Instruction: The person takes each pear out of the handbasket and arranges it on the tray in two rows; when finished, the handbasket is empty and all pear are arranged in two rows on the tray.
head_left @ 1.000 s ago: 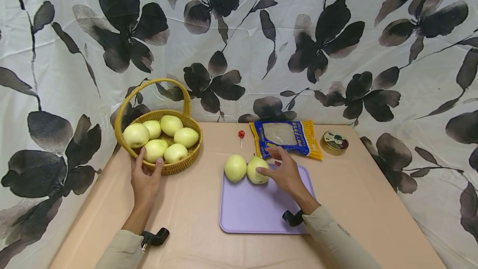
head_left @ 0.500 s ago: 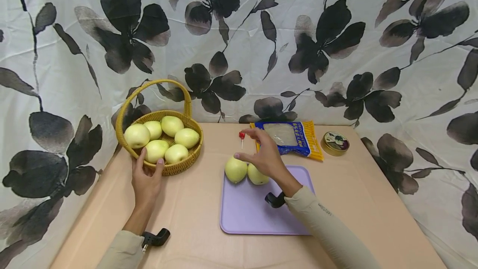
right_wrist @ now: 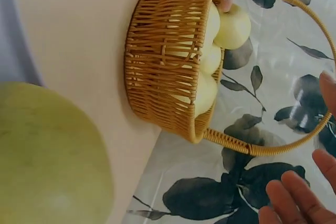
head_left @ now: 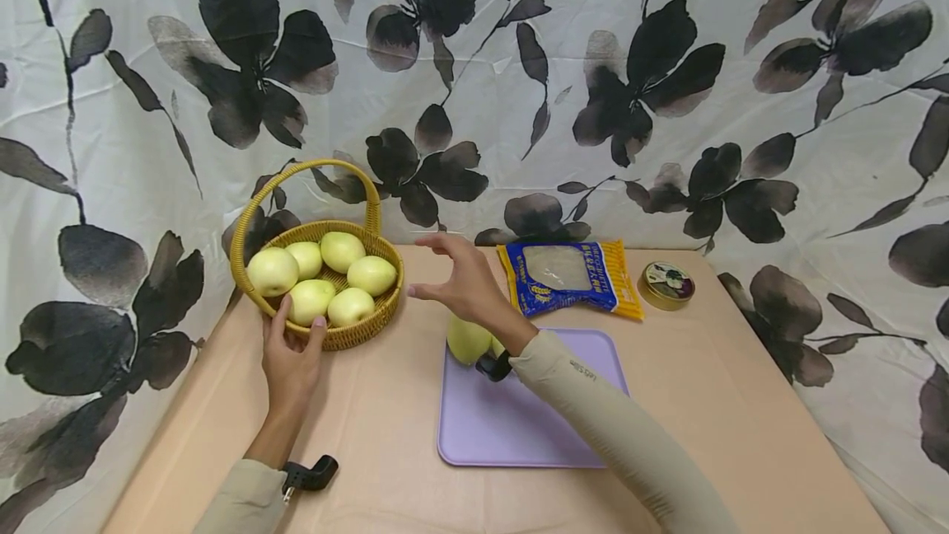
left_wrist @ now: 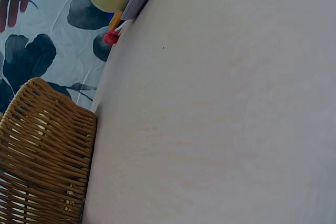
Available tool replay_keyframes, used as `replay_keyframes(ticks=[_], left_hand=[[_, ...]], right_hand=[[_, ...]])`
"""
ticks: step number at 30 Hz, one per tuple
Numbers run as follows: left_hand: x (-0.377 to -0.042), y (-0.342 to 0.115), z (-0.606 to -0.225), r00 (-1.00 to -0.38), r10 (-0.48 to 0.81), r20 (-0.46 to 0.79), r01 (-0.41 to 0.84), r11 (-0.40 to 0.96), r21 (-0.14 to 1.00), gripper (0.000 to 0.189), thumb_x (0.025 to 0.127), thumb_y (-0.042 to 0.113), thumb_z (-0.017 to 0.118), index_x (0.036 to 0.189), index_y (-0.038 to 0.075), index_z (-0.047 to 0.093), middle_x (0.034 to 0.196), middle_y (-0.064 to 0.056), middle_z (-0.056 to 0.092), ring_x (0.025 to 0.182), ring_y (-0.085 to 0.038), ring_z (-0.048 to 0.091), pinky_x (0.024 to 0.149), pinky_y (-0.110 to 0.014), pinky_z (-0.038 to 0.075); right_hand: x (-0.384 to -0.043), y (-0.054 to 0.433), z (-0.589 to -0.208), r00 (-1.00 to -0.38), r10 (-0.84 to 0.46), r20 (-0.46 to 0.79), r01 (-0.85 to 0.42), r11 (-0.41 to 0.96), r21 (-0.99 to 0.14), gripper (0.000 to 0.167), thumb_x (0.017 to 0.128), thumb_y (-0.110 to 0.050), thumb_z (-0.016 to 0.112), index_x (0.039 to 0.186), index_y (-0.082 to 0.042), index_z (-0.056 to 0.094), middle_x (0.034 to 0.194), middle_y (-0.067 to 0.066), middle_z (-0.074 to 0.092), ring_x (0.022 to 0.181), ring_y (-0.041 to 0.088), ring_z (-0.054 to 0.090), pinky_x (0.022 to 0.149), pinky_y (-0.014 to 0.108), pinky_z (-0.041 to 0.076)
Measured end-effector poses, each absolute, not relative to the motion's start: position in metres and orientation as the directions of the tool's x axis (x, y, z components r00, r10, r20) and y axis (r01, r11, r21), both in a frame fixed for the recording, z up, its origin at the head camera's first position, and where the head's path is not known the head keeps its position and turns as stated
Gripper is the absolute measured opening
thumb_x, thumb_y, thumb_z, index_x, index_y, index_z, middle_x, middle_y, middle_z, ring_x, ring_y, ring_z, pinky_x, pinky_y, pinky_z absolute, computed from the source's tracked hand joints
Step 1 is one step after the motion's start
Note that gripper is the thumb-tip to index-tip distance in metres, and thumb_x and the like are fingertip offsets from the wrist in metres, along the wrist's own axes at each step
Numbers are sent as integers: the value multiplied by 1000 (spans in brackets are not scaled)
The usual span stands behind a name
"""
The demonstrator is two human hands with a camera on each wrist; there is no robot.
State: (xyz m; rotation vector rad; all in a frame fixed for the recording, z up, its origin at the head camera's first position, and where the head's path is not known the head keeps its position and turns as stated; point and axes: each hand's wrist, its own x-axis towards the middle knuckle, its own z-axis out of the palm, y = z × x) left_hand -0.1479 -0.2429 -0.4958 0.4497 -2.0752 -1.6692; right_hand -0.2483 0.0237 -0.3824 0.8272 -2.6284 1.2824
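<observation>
A yellow wicker basket (head_left: 366, 334) with a tall hoop handle stands at the left, bearing several yellow-green fruits (head_left: 350, 306) that look like pears. My left hand (head_left: 292, 369) holds the basket's near side, thumb and finger ends at the rim. My right hand (head_left: 467, 283) is in the air just right of the basket, thumb and fingers spread, nothing between them. In the right wrist view its fingers (right_wrist: 294, 198) appear beside the hoop handle. Below my right wrist, a pear (head_left: 465, 340) sits at the back of the purple tray (head_left: 519, 435); a second is mostly hidden.
Behind the tray lies a blue and yellow packet (head_left: 559, 270), with a round gold tin (head_left: 666, 285) to its right. A red lollipop (left_wrist: 111, 37) shows in the left wrist view. Floral cloth (head_left: 534, 105) hangs along the table's back.
My right hand has left the right-hand pear on the tray and moved left, over the lollipop, toward the basket. My left hand stays at the basket's rim.
</observation>
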Motion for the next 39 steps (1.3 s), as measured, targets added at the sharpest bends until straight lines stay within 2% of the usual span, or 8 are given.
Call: replay_keyframes(ticks=[6, 15, 19, 24, 29, 32, 36, 39], left_hand=[[-148, -246, -495, -853, -506, 129, 20, 215, 976, 74, 107, 26, 64, 171, 23, 27, 179, -5, 11, 163, -25, 22, 131, -53, 29], [-146, -248, -495, -850, -512, 122, 10, 216, 976, 74, 107, 29, 64, 171, 25, 27, 180, -3, 5, 163, -25, 22, 131, -53, 30], [-146, -247, -494, -851, -510, 122, 5, 225, 974, 73, 107, 31, 64, 171, 25, 27, 180, -2, 7, 162, -24, 23, 129, -53, 32], [-145, -245, -492, -852, -510, 115, -7, 231, 973, 73, 107, 33, 64, 171, 25, 28, 180, -3, 9, 162, -24, 24, 129, -52, 32], [-145, -244, -493, -853, -509, 116, -8, 236, 972, 74, 107, 32, 65, 170, 25, 28, 180, -4, 8, 162, -24, 23, 129, -53, 32], [-145, -244, -493, -855, -506, 117, -6, 235, 972, 74, 107, 31, 65, 170, 26, 27, 180, -3, 9, 162, -23, 23, 129, -54, 32], [-145, -244, -494, -854, -508, 114, -11, 237, 972, 74, 107, 31, 65, 170, 27, 27, 180, -4, 7, 162, -22, 22, 130, -52, 31], [-145, -243, -494, -853, -510, 112, -13, 236, 972, 74, 107, 31, 65, 171, 27, 27, 180, -4, 5, 163, -22, 21, 131, -51, 30]], right_hand=[[-267, -5, -379, -811, -495, 312, -553, 471, -687, 68, 83, -32, 95, 143, -18, 66, 144, 1, 67, 134, 24, 63, 115, 43, 52], [-297, -45, -385, -770, -600, 217, -556, 465, -689, 67, 86, -29, 92, 146, -16, 64, 147, 2, 65, 136, 26, 63, 115, 38, 52], [-310, -58, -391, -751, -631, 194, -566, 465, -681, 63, 86, -27, 91, 143, -16, 66, 145, 1, 67, 134, 28, 64, 113, 36, 53], [-322, -69, -401, -772, -619, 141, -522, 492, -696, 60, 87, -25, 91, 141, -14, 68, 144, 5, 68, 133, 32, 63, 111, 37, 53], [-327, -78, -413, -797, -600, 73, -450, 508, -734, 57, 88, -21, 90, 140, -12, 68, 146, 8, 66, 136, 30, 61, 113, 36, 52], [-328, -83, -419, -798, -599, 63, -449, 521, -726, 54, 89, -20, 88, 139, -12, 69, 147, 8, 66, 137, 29, 61, 114, 35, 52], [-328, -89, -423, -801, -595, 65, -478, 571, -668, 51, 91, -23, 87, 138, -12, 70, 143, 10, 68, 134, 27, 62, 113, 35, 51], [-325, -94, -423, -810, -583, 56, -498, 635, -590, 51, 92, -29, 86, 138, -15, 71, 142, 5, 70, 133, 23, 63, 114, 34, 49]])
